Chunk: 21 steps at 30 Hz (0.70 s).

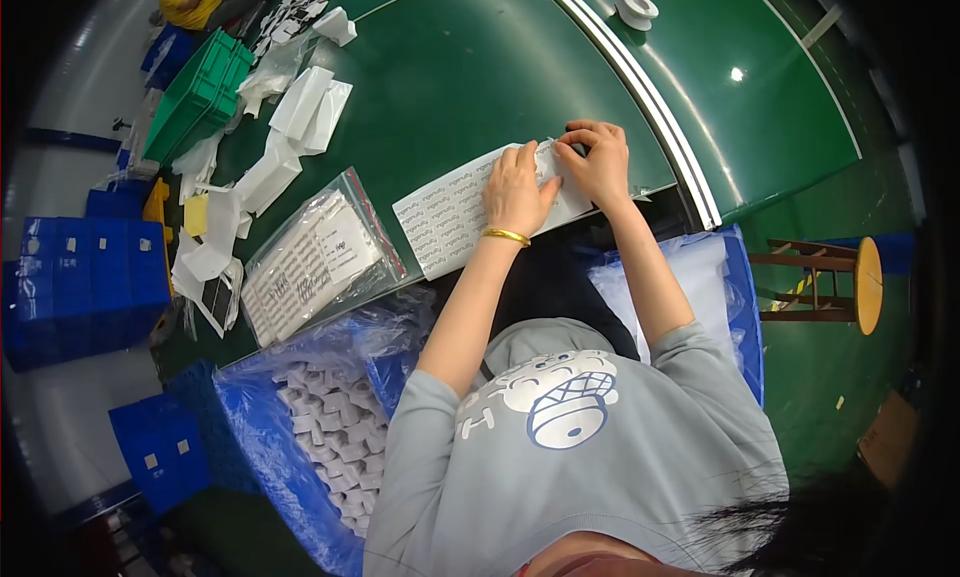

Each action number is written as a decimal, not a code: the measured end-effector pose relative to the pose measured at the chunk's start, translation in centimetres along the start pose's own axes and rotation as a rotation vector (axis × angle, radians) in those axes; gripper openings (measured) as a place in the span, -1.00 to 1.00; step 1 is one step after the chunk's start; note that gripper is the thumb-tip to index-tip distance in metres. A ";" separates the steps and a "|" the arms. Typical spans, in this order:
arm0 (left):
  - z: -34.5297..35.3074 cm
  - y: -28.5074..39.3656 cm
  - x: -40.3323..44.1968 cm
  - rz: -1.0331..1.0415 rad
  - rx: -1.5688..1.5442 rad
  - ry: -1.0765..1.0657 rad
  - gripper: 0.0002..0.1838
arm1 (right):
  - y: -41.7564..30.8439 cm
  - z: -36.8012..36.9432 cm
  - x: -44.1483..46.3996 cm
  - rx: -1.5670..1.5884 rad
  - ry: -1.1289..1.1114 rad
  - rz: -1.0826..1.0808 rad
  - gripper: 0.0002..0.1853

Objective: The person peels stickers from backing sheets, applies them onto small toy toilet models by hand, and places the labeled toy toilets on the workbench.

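A white sheet of stickers (440, 222), printed with rows of a repeated dark word, lies along the near edge of the green table. My left hand (518, 192), with a gold bangle at the wrist, rests flat on the sheet, fingers stretched out. At the sheet's far right end, my right hand (598, 162) has its thumb and index finger pinched together near the top corner. Whatever is between those fingertips is too small to make out. Left of the sheet lies a clear zip bag (320, 257) of more printed sheets with a white label.
A blue lined bin (240, 397) of small white parts stands below left, another blue bin (742, 307) at right. Folded white papers (270, 172) and a green crate (200, 97) line the table's left. White rails (640, 87) cross behind. A stool (868, 285) stands right.
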<state>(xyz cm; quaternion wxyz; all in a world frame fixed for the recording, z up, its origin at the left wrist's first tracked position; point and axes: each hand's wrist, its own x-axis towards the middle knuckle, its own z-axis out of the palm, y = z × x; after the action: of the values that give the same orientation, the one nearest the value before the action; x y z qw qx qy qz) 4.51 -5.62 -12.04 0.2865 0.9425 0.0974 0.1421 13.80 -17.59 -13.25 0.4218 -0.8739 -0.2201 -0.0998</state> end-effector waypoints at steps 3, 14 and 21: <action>-0.4 0.1 0.2 -0.033 -0.025 -0.040 -0.37 | 0.1 0.2 0.1 -0.006 0.008 -0.014 -0.87; -0.5 1.2 1.3 -0.147 0.036 -0.066 -0.27 | -0.7 -0.2 -0.2 0.006 0.072 -0.406 -0.92; -0.1 1.1 1.0 -0.117 0.018 0.048 -0.22 | -0.7 -1.5 0.1 0.786 -0.023 0.144 -0.93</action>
<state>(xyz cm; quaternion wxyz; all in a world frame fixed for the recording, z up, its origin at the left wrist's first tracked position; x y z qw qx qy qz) 5.54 -6.18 -11.09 0.2832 0.9341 0.1606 0.1468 13.60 -18.30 -11.78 0.7276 -0.6600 -0.1844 0.0317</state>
